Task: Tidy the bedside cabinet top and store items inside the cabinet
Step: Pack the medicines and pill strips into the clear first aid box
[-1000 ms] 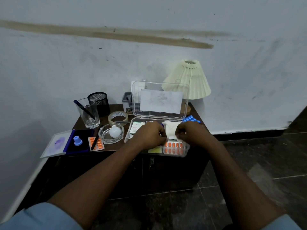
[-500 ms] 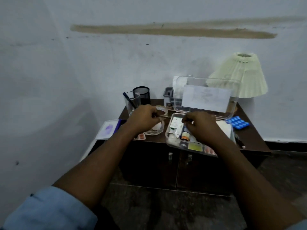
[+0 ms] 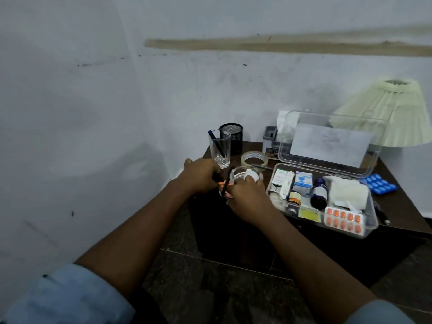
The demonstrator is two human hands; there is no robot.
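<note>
My left hand grips a black pen at the left front corner of the dark bedside cabinet. Right beside it, my right hand pinches an orange blister strip that lies under the pen. Just behind my hands a glass ashtray holds a white bulb. To the right stands an open clear medicine box with cartons, small bottles, gauze and another orange blister strip inside; its lid stands upright.
A glass tumbler with a pen, a black mesh cup, a tape roll and a grey holder stand at the back. A blue blister pack and a pleated lamp shade are on the right. The wall closes the left side.
Both hands left the medicine box and moved left to the pen and orange blister strip beside the ashtray. My view has swung left.
</note>
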